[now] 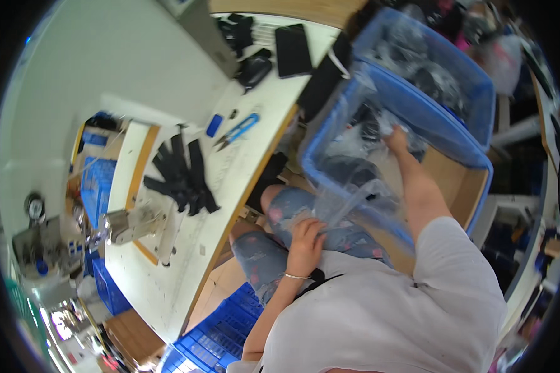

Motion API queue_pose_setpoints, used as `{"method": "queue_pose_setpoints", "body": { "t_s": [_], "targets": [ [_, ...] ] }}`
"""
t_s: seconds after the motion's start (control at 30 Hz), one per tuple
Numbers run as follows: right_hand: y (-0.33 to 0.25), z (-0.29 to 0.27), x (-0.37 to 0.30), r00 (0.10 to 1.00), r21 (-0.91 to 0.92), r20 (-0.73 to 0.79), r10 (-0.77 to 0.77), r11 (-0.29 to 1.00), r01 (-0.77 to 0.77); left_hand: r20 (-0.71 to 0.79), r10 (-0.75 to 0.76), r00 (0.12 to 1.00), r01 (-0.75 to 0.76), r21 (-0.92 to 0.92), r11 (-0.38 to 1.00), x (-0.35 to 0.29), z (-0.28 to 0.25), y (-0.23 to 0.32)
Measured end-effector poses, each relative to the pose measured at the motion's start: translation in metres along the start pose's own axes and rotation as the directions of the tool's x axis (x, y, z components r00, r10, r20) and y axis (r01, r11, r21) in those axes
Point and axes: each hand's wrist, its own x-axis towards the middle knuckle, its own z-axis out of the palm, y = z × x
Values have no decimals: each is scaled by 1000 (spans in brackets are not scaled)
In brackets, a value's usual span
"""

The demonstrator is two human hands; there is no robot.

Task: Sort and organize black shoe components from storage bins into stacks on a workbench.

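Observation:
My right hand [396, 139] reaches into a big translucent blue bin [445, 133] and rests among clear plastic bags [361, 140] with dark pieces in them; whether it grips one is hard to tell. My left hand [306, 239] lies on my lap over patterned jeans [274, 248] and pinches the edge of a clear plastic bag [348, 202] that hangs from the bin's near side. A thin bracelet circles my left wrist.
A white sewing table [186, 205] stretches to my left with a sewing machine [134, 224], a pile of black fabric strips [180, 177], blue-handled snips [238, 130], a black phone [292, 50] and black pouches. Blue crates [221, 336] stand on the floor below.

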Motion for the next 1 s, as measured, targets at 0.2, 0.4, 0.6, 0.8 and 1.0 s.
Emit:
{"method": "queue_pose_setpoints", "body": {
  "t_s": [0.2, 0.4, 0.6, 0.8, 1.0],
  "targets": [
    [-109, -127, -41, 940, 808, 342, -6, 513, -291, -110, -95, 989, 97, 13, 995, -17, -28, -5],
    [-186, -282, -128, 863, 897, 318, -392, 420, -139, -173, -94, 981, 82, -74, 994, -3, -44, 31],
    [-285, -264, -238, 409, 970, 187, -893, 234, 68, -703, 503, 503, -368, 352, 861, -24, -92, 71],
    [-336, -151, -351, 1, 613, 775, -631, 753, -239, -465, -187, 865, 218, 14, 976, -100, -129, 61],
    [-328, -119, -413, -65, 526, 834, -549, 824, -208, -578, -347, 738, 364, -91, 927, -173, -93, -1]
  ]
}}
